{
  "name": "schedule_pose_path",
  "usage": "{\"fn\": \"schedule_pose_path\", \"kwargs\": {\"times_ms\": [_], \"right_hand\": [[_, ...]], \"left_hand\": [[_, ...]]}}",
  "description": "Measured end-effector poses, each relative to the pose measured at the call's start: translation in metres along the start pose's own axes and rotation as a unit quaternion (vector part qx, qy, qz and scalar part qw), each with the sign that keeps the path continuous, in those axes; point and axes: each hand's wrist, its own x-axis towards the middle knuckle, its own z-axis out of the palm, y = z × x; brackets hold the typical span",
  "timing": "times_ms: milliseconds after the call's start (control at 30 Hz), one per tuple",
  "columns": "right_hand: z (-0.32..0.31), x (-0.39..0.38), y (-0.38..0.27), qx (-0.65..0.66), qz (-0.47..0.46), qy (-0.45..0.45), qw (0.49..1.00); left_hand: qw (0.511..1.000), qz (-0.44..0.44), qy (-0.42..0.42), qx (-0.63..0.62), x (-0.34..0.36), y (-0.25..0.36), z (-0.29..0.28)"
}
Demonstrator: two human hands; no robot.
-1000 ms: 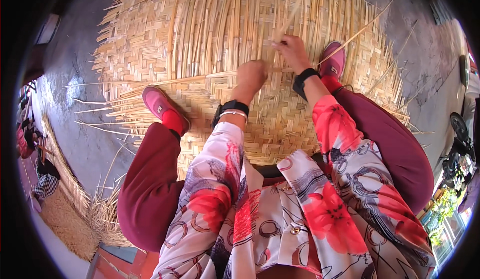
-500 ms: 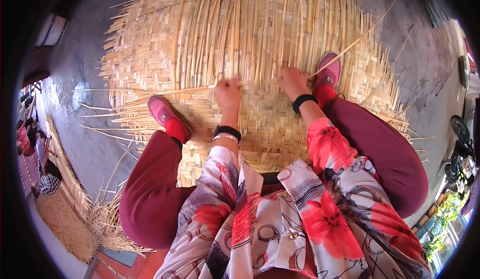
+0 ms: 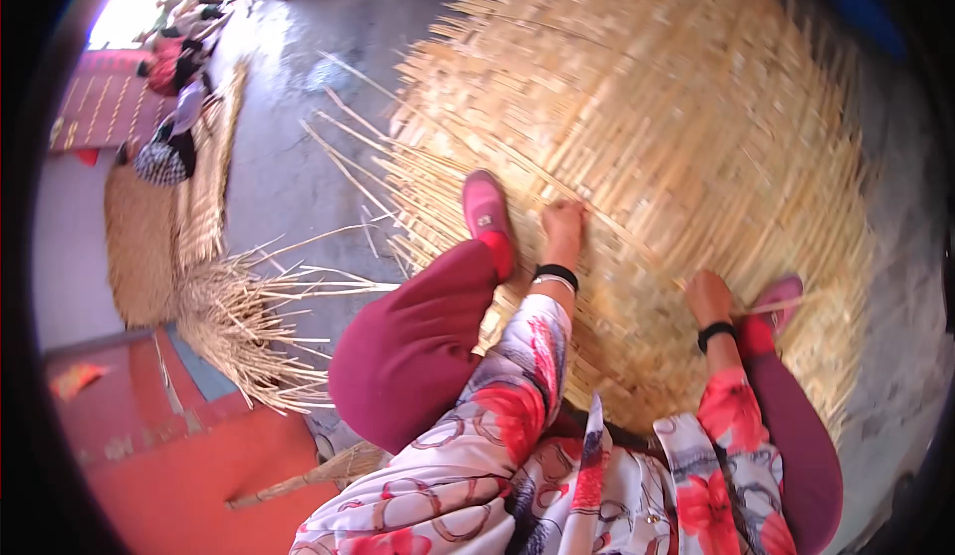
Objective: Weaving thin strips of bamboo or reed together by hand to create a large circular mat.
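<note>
A large, partly woven mat of pale split-cane strips (image 3: 637, 88) lies on the floor under my hands, with loose ends along its edges. My left hand (image 3: 564, 227) is on the mat beside my left pink shoe (image 3: 484, 207), fingers closed on a long strip. Lower and further right, my right hand (image 3: 708, 296) is closed on a strip near my right shoe (image 3: 781, 301); a strip end sticks out rightward there. Motion blur softens the fingers and the weave.
Loose straw strips (image 3: 259, 326) heap on the left, by rolled woven mats (image 3: 139, 247). Several people (image 3: 169, 107) are at the upper left. A straw bundle (image 3: 328, 470) lies at the lower left. Grey floor (image 3: 318, 38) surrounds the mat; a red surface (image 3: 189, 465) is at bottom left.
The view has swung leftward, showing more of the people and straw heap. Both hands appear further right, my right one lower in view. My left hand now sits higher than my right.
</note>
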Motion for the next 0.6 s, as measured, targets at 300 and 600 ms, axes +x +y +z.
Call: {"fn": "schedule_pose_path", "kwargs": {"times_ms": [300, 600], "right_hand": [[-0.001, 0.008, 0.004, 0.083, -0.09, -0.004, 0.992], [-0.017, 0.004, 0.002, 0.109, -0.033, 0.01, 0.993]], "left_hand": [[0.987, 0.111, 0.108, -0.038, 0.026, 0.004, -0.02], [0.963, 0.098, 0.238, -0.083, 0.073, 0.052, -0.042]]}}
